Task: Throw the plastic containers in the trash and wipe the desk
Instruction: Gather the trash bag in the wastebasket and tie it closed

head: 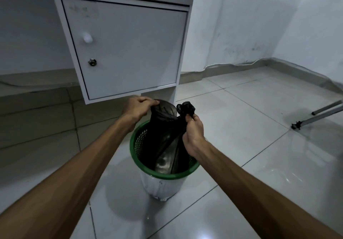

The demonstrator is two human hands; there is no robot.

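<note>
The left hand (138, 107) grips the far-left edge of the black bag (167, 133), and the right hand (193, 134) pinches its gathered edge on the right. I think the two pull apart to spread the bag's mouth over the bin (163, 173), so that it can take rubbish. No plastic containers are in view, and the desk top is also out of view. The bin stands on a glossy tiled floor (250, 127), just before a white cabinet (126, 47). Further right, metal legs (319, 114) rest near the wall (259, 25).
</note>
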